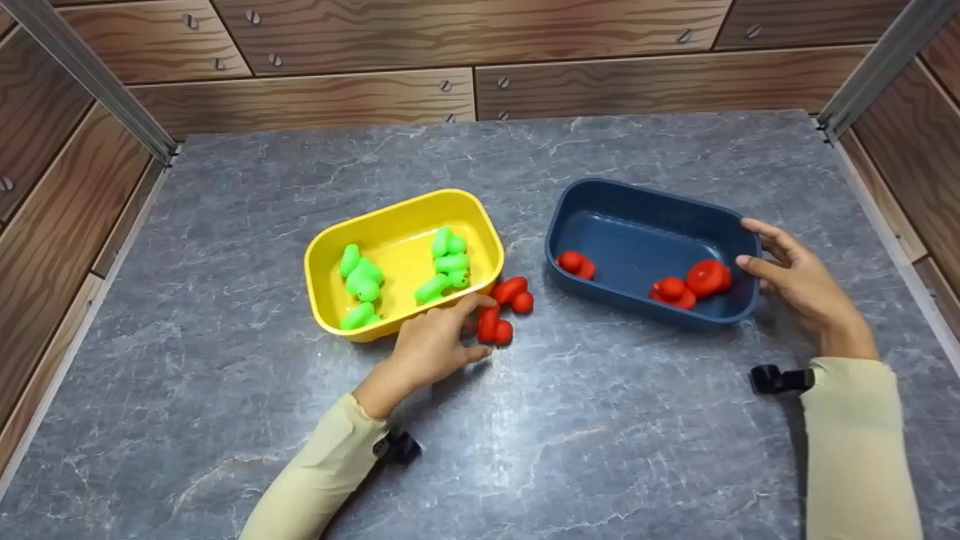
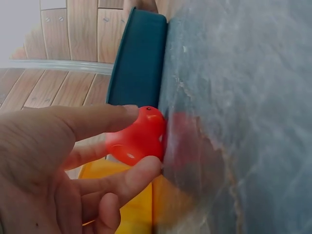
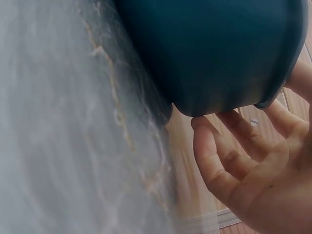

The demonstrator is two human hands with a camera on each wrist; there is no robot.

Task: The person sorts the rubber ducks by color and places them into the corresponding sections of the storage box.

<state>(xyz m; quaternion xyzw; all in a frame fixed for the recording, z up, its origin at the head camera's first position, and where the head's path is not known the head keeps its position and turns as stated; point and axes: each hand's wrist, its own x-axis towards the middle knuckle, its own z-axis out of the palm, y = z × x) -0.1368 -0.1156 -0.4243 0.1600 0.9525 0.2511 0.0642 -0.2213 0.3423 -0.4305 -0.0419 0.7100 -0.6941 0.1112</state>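
Note:
My left hand (image 1: 431,345) is at the front right corner of the yellow bin (image 1: 397,259), thumb and fingers on either side of a red toy duck (image 1: 489,326). In the left wrist view, the fingertips pinch that duck (image 2: 139,139) close over the table. A second red duck (image 1: 511,288) lies just behind it, beside the yellow bin. With my right hand (image 1: 814,292) I hold the right end of the dark blue bin (image 1: 622,240), thumb at its rim. The fingertips touch its outer wall (image 3: 209,63). Three red ducks (image 1: 709,277) sit inside the blue bin.
Several green ducks (image 1: 361,276) lie in the yellow bin, at its left and right ends. The grey marbled tabletop (image 1: 525,450) is bordered by wood-patterned panels (image 1: 480,37) at the back and sides. Metal posts (image 1: 874,64) stand at the back corners.

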